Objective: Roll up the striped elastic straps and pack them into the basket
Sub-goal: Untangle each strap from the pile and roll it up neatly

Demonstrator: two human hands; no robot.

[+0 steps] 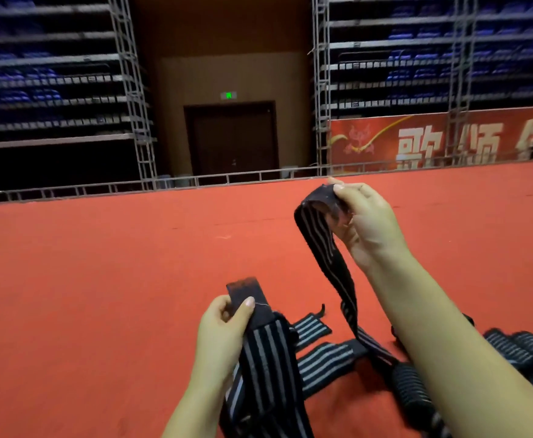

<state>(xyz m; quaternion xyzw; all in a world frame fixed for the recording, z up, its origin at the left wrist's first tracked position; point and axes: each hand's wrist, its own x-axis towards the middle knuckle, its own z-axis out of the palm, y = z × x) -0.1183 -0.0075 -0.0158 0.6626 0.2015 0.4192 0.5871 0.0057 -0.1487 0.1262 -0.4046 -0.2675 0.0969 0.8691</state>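
My right hand is raised and pinches the black end of a black strap with grey stripes, which hangs down to the red carpet. My left hand is lower and grips the black end tab of a second striped strap, thumb on top; that strap falls toward the bottom edge. More loose striped straps lie on the carpet between my arms. Rolled-up striped straps lie under and to the right of my right forearm. No basket is in view.
The red carpet stretches ahead to a low metal rail at the stage edge. Beyond it are folded blue seating stands, a dark double door and a red banner with white characters.
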